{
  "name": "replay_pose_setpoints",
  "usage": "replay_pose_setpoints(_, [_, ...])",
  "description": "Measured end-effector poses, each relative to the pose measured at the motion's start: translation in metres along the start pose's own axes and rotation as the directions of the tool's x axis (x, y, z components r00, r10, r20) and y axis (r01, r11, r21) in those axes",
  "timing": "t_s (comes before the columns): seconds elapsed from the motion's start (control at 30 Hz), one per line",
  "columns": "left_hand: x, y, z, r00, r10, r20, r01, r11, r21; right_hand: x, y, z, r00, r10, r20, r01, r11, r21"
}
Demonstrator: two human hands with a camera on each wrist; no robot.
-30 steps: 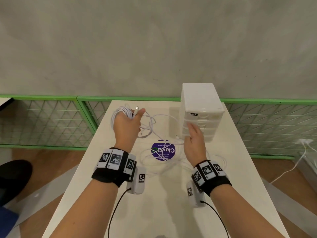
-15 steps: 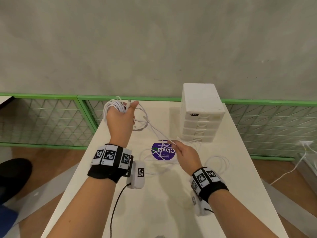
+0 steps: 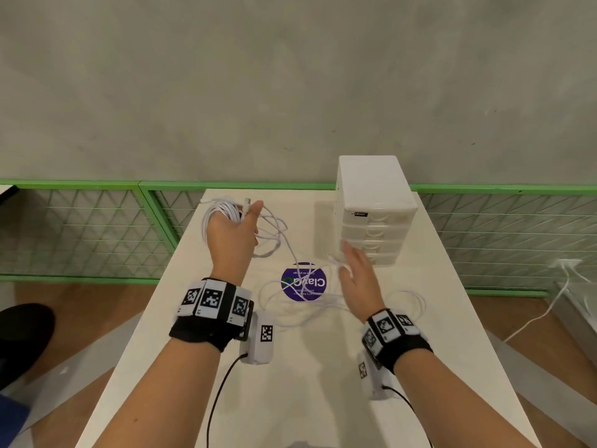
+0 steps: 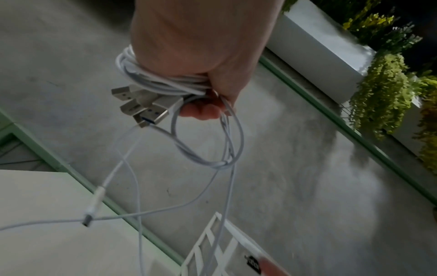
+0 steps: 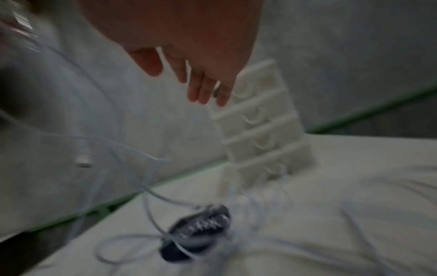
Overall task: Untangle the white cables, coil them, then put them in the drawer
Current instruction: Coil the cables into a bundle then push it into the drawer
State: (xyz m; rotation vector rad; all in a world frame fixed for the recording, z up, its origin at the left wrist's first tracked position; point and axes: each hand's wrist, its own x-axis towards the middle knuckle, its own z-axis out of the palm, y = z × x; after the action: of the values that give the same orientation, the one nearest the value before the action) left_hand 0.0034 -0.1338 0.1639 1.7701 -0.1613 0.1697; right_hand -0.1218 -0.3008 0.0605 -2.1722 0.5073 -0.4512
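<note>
Around the left hand (image 3: pixel 230 236), thin white cables (image 4: pixel 165 82) sit wound in a tight bundle, and its grip closes on the coils and several silver plugs (image 4: pixel 139 104). Below that grip, loose strands trail down to more white loops lying on the pale table (image 3: pixel 290 399), crossing a round purple sticker (image 3: pixel 303 281). Right of the grip, the right hand (image 3: pixel 358 279) hovers with fingers straight, holding nothing, near the small white plastic drawer unit (image 3: pixel 374 205), whose drawers are closed. Beyond stand a green mesh railing (image 3: pixel 80 227) and a grey concrete wall (image 3: pixel 290 76).
</note>
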Motion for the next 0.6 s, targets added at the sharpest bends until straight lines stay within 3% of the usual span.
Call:
replay_pose_setpoints(0.13, [-0.012, 0.001, 0.010, 0.997, 0.002, 0.075, -0.007, 0.998, 0.059, 0.006, -0.059, 0.014, 0.963, -0.136, 0.233, 0.105, 0.984, 0.143])
replay_pose_setpoints(0.27, [-0.013, 0.002, 0.005, 0.995, -0.001, 0.096, -0.005, 0.998, 0.064, 0.013, -0.060, 0.023, 0.985, -0.077, 0.154, 0.024, 0.946, 0.322])
replay_pose_setpoints(0.4, [-0.003, 0.000, -0.010, 0.999, -0.012, 0.036, 0.011, 1.000, 0.028, 0.015, -0.008, 0.018, 0.991, 0.088, 0.105, -0.100, 0.989, 0.113])
replay_pose_setpoints(0.5, [-0.007, -0.001, -0.011, 0.995, -0.022, 0.093, 0.012, 0.995, 0.100, 0.009, 0.024, 0.011, 0.965, 0.193, 0.180, -0.171, 0.976, -0.133])
replay_pose_setpoints(0.6, [-0.011, -0.006, -0.006, 0.993, -0.051, 0.104, 0.038, 0.992, 0.123, 0.006, 0.028, 0.012, 0.967, 0.185, 0.173, -0.165, 0.978, -0.125])
